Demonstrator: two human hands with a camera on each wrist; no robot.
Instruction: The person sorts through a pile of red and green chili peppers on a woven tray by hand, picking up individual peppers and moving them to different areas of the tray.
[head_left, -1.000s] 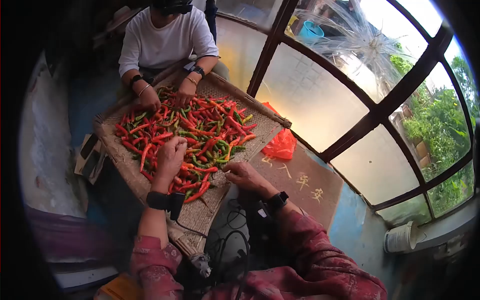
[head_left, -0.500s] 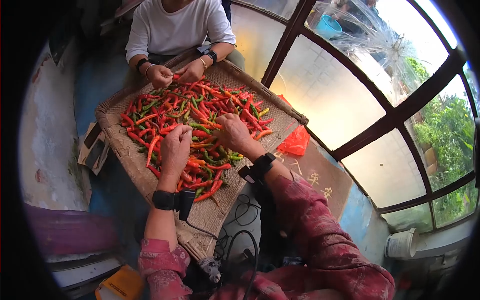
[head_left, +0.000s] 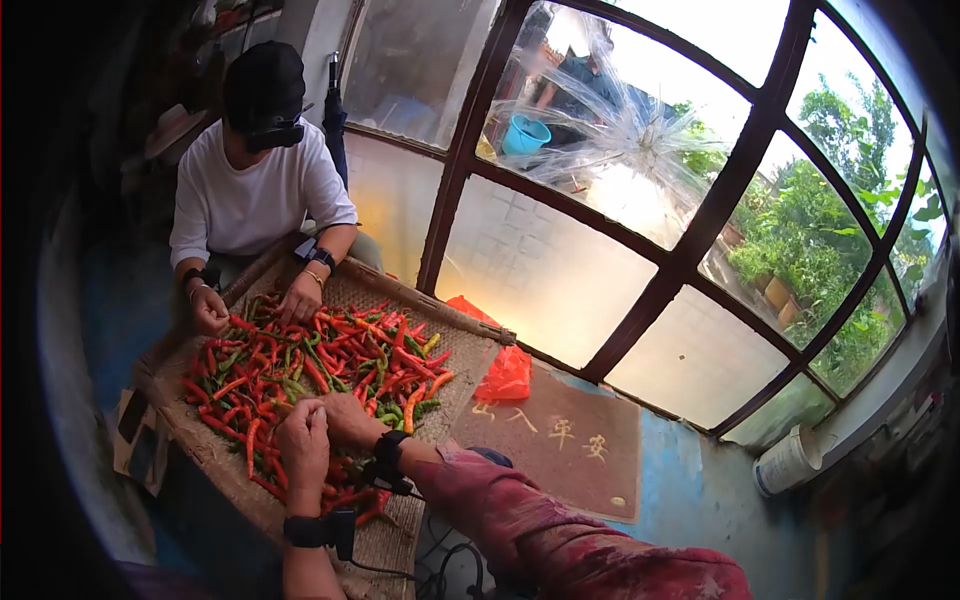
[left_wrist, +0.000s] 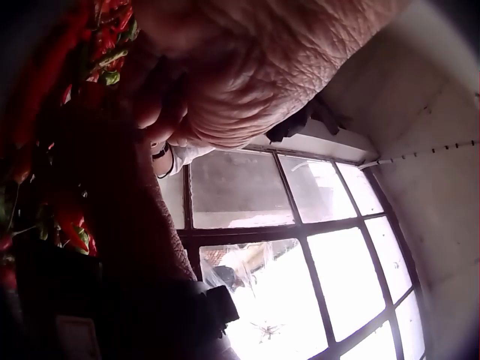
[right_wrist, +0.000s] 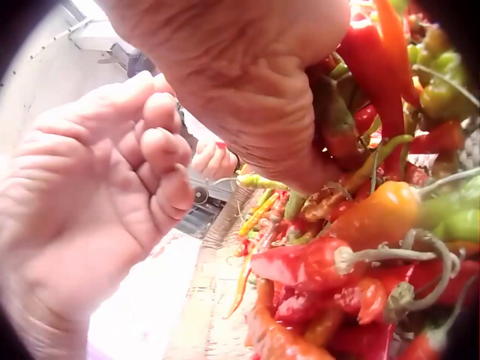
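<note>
A: The right hand (head_left: 352,418), where is it?
B: Reaching down into the red, orange and green peppers (head_left: 290,360), its fingertips hidden among them, so I can't tell whether it grips any.
A: And the left hand (head_left: 303,445)?
B: Just beside it, over the near part of the heap, fingers curled inward and thumb close to the forefinger. I can't make out whether anything is pinched there.
A: What do the peppers lie on?
B: A woven tray (head_left: 430,301) with a raised rim. Across it is another person (head_left: 250,190) in white, 2 hands (head_left: 300,297) at the heap's far side.
A: And to the right?
B: Crumpled red plastic (head_left: 507,375) by a brown panel (head_left: 560,440) bearing 4 yellow characters.
</note>
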